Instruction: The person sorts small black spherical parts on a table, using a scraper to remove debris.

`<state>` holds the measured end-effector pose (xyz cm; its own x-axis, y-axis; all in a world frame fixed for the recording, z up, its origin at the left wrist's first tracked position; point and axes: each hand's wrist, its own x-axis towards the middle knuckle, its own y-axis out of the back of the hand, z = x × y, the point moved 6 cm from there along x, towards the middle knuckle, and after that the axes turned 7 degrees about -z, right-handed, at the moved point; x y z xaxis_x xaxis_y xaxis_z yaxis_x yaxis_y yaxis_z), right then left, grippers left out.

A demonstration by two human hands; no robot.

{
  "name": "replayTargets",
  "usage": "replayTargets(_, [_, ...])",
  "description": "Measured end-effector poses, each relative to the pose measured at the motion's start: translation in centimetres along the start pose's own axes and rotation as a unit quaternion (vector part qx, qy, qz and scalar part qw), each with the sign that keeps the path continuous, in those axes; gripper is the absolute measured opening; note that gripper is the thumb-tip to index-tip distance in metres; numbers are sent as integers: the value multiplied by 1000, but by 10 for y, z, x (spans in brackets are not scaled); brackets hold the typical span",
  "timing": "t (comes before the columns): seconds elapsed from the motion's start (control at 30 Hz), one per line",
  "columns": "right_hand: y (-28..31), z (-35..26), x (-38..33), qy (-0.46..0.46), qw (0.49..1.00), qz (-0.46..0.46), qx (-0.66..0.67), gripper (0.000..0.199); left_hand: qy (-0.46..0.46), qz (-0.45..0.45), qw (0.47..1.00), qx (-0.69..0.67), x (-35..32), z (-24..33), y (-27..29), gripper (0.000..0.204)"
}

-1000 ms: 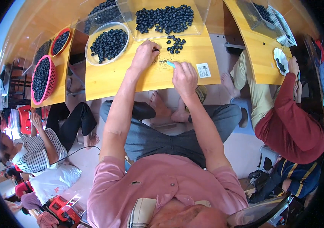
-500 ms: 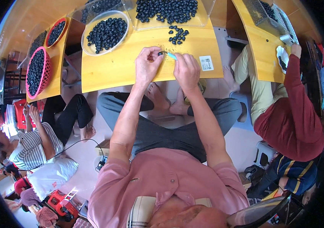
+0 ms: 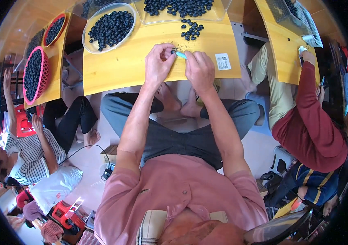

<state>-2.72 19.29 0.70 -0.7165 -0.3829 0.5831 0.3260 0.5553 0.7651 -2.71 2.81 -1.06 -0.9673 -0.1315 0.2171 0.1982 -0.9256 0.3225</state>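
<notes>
Over the near edge of the yellow table (image 3: 133, 69), both hands meet: the left hand (image 3: 157, 65) is closed, pinching a single dark berry (image 3: 173, 51) at its fingertips, while the right hand (image 3: 199, 70) grips a small light-blue tool (image 3: 181, 54) whose tip touches that berry, so the step in hand looks like working one berry with the tool. Next would likely come a steady pinch and a careful turn of the tool, with the loose berries (image 3: 191, 29) and the round bowl (image 3: 110, 26) lying just beyond. Compared with half a second ago, the hands sit slightly nearer the table's edge, and the pinch is tighter.
</notes>
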Motion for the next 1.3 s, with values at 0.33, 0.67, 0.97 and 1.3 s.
replayTargets(0.33, [-2, 1, 2, -3, 1000, -5, 14, 15, 37, -24, 991, -126, 1, -11, -2, 33])
replayTargets(0.67, [-4, 5, 2, -32, 999, -8, -2, 17, 42, 8, 985, -165, -3, -10, 2, 36])
replayTargets(0.97, [4, -1, 1, 6, 1000, 16, 10, 18, 26, -14, 992, -126, -3, -7, -1, 36])
replayTargets(1.3, [0, 1, 4, -3, 1000, -1, 12, 18, 24, -7, 994, -106, 1, -6, 0, 36])
